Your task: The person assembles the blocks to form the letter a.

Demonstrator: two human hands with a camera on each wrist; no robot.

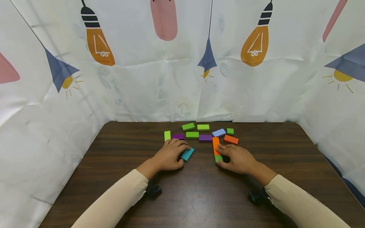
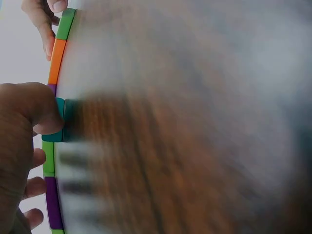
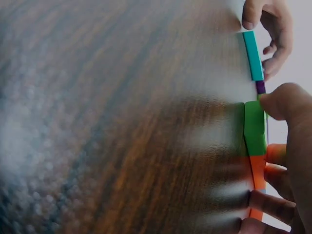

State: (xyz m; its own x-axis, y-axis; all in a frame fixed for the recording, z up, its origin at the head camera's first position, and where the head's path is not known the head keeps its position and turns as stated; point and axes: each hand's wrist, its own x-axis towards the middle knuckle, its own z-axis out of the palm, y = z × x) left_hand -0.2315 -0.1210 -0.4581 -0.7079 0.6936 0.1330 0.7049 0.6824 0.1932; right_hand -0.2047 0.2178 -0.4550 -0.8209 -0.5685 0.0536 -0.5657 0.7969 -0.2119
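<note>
On the brown table, my left hand (image 1: 170, 154) reaches over a teal block (image 1: 187, 154). Its thumb is by the near end and its index fingertip at the far end; in the right wrist view a slight gap shows beside the thumb. My right hand (image 1: 237, 158) holds an orange block (image 1: 216, 145) and a green block (image 1: 218, 158) that lie end to end in a line. The right thumb (image 3: 275, 102) touches the green block's near end. Right fingers (image 3: 279, 180) lie along the orange block. Palms are hidden in the head view.
Behind the hands lie several loose blocks: a lime one (image 1: 167, 136), two purple, one of them nearer the middle (image 1: 205, 138), several green (image 1: 192, 135), a light blue (image 1: 219, 132) and a red-orange (image 1: 231, 139). A printed white curtain (image 1: 182, 88) hangs along the table's back edge.
</note>
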